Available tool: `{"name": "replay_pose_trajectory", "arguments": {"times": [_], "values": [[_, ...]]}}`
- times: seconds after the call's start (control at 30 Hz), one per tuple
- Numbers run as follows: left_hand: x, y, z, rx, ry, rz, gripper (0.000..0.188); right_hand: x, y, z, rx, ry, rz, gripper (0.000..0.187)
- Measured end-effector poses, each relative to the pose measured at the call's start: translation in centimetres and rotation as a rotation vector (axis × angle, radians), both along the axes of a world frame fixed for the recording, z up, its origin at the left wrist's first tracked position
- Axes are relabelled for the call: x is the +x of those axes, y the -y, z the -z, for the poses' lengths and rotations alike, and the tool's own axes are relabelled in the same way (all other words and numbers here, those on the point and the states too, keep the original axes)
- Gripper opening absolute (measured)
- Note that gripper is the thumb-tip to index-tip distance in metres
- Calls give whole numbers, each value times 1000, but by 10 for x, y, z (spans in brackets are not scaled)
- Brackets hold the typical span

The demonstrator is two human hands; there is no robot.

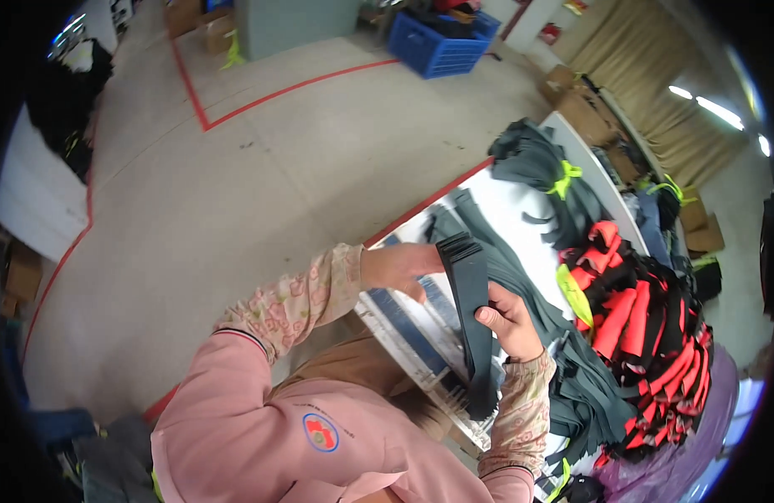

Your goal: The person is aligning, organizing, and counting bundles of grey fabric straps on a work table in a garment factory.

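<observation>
A bundle of dark grey fabric strips (471, 314) stands slanted before me, its layered ends uppermost. My right hand (512, 323) is closed round the middle of it, thumb across the front. Against the upper left edge of the bundle lies my left hand (399, 270), fingers stretched out and thumb held apart; its fingertips are partly hidden at the strips. Beneath and beyond, more loose dark grey strips (521, 277) spread along the white table (521, 201). A further grey bundle (542, 168), tied with a yellow-green band (565, 178), rests at the table's far end.
To the right is a big heap of red-orange and black fabric pieces (647, 318), with purple plastic (705, 419) beside it. Cardboard boxes (584, 109) stand behind the table's raised edge. A blue crate (444, 42) sits on the floor, near red floor lines (303, 84).
</observation>
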State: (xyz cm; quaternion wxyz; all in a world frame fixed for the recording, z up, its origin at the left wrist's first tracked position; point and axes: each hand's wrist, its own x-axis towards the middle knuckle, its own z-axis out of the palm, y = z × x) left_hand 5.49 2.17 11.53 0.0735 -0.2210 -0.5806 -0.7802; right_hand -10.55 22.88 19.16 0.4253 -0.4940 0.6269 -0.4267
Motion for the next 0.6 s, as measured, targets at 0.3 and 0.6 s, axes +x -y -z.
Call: {"name": "replay_pose_trajectory", "arguments": {"times": [0.3, 0.6], "values": [[-37, -50, -86, -50, -133, 10, 67, 6, -16, -18, -258, 585, -28, 41], [-32, -75, -128, -76, -32, -28, 50, 2, -68, -127, -439, -852, 288, 39]]}}
